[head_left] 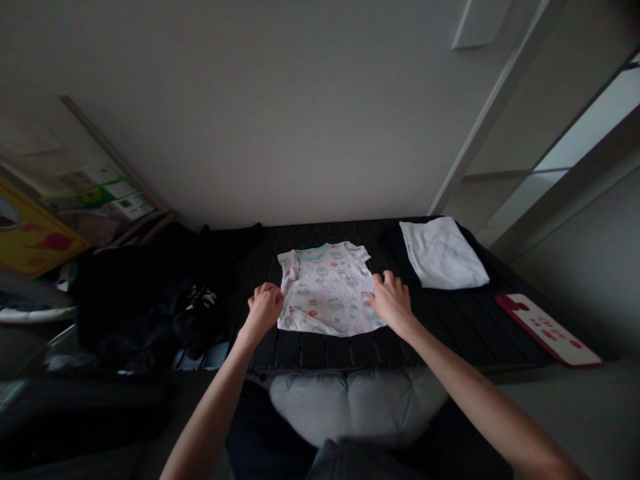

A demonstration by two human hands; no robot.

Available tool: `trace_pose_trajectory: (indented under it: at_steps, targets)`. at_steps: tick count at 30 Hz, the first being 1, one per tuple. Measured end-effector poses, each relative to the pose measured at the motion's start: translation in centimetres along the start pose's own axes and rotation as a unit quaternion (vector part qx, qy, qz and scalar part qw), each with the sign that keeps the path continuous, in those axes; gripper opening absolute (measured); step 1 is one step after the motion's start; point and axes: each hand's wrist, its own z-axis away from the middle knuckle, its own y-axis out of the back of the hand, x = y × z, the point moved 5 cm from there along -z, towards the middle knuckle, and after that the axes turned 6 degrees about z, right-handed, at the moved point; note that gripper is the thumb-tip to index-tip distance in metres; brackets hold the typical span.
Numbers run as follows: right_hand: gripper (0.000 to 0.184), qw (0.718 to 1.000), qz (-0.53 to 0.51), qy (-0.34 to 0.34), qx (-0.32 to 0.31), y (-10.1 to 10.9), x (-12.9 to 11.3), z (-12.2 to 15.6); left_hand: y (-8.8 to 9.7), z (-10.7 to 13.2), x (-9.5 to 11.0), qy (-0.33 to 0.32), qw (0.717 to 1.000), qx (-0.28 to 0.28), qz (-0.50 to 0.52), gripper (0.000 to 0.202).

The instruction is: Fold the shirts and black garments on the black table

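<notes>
Little printed white tee (325, 290) lay flat on the black slatted surface (450, 327), with my left hand (265, 310) and right hand (393, 303) curled at its sides, can't tell if gripping. Folded white cloth (443, 253) sat just beside it, dark clothes pile (150, 293) off left.

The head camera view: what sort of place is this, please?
Probably a room in a home, perhaps a bedroom: a small printed T-shirt and a folded white cloth lie on a dark slatted surface, beside a heap of dark clothes.
</notes>
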Motion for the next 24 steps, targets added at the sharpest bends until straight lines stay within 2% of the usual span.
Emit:
trace_pose_trajectory:
  at_steps: [2,5,8,10,13,16,18,21,22,23,24]
  targets:
    - [0.022,0.995,-0.05,0.091,0.007,-0.2,-2.6,0.3,-0.5,-1.9,1.0,-0.038,0.999,0.013,0.03,0.026]
    - [0.021,0.96,-0.149,0.235,-0.012,-1.2,-7.5,1.3,-2.6,-5.1,1.8,-0.065,0.998,0.01,0.022,0.033]
    - [0.03,0.932,-0.196,0.302,-0.052,-2.5,-11.6,2.6,-5.1,-7.4,1.4,-0.034,0.999,-0.009,-0.015,0.038]
    - [0.044,0.919,-0.206,0.324,-0.09,-3.2,-13.4,3.4,-6.2,-8.2,0.9,-0.017,0.999,-0.018,-0.026,0.043]
    - [0.064,0.898,-0.22,0.357,-0.134,-3.2,-15.0,4.4,-6.8,-8.7,0.0,-0.001,0.999,-0.021,-0.028,0.05]
    - [0.064,0.859,-0.251,0.42,-0.151,-2.2,-16.0,5.9,-6.5,-9.0,-1.1,0.011,1.0,-0.004,-0.016,0.055]
    - [0.061,0.812,-0.286,0.482,-0.166,-1.3,-16.5,7.4,-6.0,-9.2,-2.0,0.019,1.0,0.019,-0.002,0.057]
    - [0.051,0.704,-0.359,0.57,-0.224,0.0,-17.1,9.7,-5.2,-9.6,-3.4,0.053,0.997,0.053,0.024,0.059]
    - [0.046,0.679,-0.382,0.581,-0.235,0.3,-17.0,9.9,-5.0,-9.7,-3.8,0.066,0.996,0.06,0.03,0.059]
    - [0.041,0.674,-0.403,0.574,-0.232,0.5,-16.7,9.6,-4.9,-9.8,-4.1,0.076,0.994,0.065,0.034,0.059]
    - [0.037,0.693,-0.419,0.547,-0.214,0.6,-16.2,8.5,-4.8,-9.9,-4.4,0.08,0.994,0.07,0.034,0.058]
